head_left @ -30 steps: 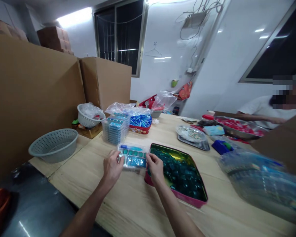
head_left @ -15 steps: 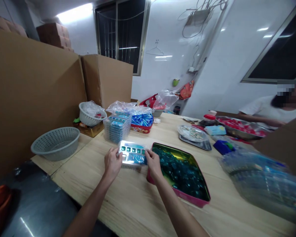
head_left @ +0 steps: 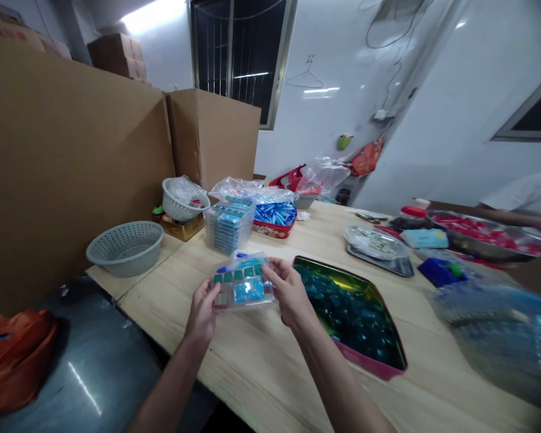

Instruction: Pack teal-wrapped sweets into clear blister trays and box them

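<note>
A clear plastic blister tray (head_left: 247,293) is held up over the table, with a row of green square pieces along it and a blue patterned packet below them. My left hand (head_left: 202,310) grips its left edge, thumb on top. At the right end, my right hand (head_left: 291,291) pinches the upper corner near the last green square. Close by on the right stands a pink-sided tin (head_left: 369,364) with dark green shiny pieces (head_left: 342,316) in it. Behind the held tray is a stack of similar filled trays (head_left: 229,225).
A grey perforated basket (head_left: 126,249) stands at the left table edge. Blue pen-like pieces (head_left: 275,213) fill a red container at the back. Silver trays (head_left: 381,255), a bowl of red pieces (head_left: 482,234) and stacked clear plastic (head_left: 500,331) lie right. A person's arm (head_left: 518,219) shows there.
The view has turned, so the scene sits further right. The held tray has tilted, and my right hand has shifted from its right edge to the upper right corner.
</note>
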